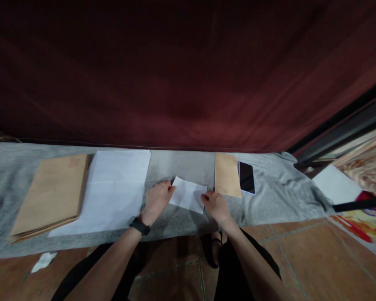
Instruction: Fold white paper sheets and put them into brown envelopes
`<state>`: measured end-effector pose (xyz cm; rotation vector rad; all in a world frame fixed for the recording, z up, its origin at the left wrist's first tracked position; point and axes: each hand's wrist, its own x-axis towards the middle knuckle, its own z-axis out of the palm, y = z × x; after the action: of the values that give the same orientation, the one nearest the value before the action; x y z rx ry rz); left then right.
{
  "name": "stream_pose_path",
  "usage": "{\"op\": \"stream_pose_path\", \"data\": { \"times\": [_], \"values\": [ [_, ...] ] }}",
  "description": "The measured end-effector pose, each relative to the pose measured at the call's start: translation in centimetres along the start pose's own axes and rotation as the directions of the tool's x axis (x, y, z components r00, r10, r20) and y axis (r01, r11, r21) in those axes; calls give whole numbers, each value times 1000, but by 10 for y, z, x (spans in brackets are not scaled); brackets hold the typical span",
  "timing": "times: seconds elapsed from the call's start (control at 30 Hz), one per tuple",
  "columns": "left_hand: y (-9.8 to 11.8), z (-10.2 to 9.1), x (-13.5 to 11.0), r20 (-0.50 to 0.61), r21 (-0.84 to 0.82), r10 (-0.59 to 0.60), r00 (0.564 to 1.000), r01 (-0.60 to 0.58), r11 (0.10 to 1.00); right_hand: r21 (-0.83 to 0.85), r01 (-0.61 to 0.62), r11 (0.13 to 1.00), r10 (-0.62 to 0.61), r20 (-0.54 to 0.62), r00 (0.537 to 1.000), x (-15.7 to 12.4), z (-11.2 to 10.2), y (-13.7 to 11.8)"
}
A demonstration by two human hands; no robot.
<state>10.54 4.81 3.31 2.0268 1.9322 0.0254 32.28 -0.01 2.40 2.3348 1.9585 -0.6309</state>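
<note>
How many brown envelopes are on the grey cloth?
2 in view: a large envelope far left, topping a stack that may hide more, and a small envelope beside the phone.

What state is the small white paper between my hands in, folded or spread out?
Folded, it seems: the paper lies far smaller than the white sheets beside it.

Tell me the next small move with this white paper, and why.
Probably press the paper flat and sharpen its crease. It looks folded, smaller than the sheets to the left, and lies skewed on the cloth. The left hand rests at its left edge and the right hand at its lower right corner, so both seem placed to smooth it.
</note>
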Motion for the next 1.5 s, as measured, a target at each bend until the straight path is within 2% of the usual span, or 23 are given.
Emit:
{"op": "stream_pose_path", "data": {
  "times": [0.27, 0.5, 0.6, 0.7, 0.8, 0.93, 1.07, 1.23, 1.37, 1.5],
  "values": [
    [3, -1, 0, 4, 4, -22, 1000, 21, 1000, 19, -20, 1000, 21, -58, 998, -1, 2, 0],
    [7, -2, -2, 56, -25, -25, 998, 26, 999, 229, -10, 973, 58, -207, 977, 1, 8, 2],
    [10, -2, -7, 53, -3, -22, 998, 22, 1000, 275, -23, 961, 76, -184, 980, 3, 6, 2],
    [13, 0, -14, 7, 7, 33, 999, -33, 999, 238, -39, 970, 73, -138, 988, 4, 2, 0],
    [13, 2, -19, -50, -10, 85, 995, -85, 996, 166, -30, 986, 55, -149, 987, 5, 3, -1],
    [8, 3, -19, -75, -97, 86, 994, -93, 991, 81, -16, 997, 33, -213, 976, 4, 9, -2],
    [1, 6, -14, -68, -240, 56, 996, -71, 968, 68, 2, 998, 16, -257, 966, 5, 14, -1],
    [-6, 18, -4, -37, -526, 36, 999, -50, 849, 86, 5, 996, 19, -274, 962, 6, 14, 0],
    [-8, 25, 3, -154, -709, 30, 988, -132, 693, 161, 25, 987, 22, -284, 959, 8, 13, -1],
    [-10, 25, 10, -247, -844, -93, 965, -166, 510, 282, 110, 953, 14, -404, 915, 13, 12, -1]
  ]
}}
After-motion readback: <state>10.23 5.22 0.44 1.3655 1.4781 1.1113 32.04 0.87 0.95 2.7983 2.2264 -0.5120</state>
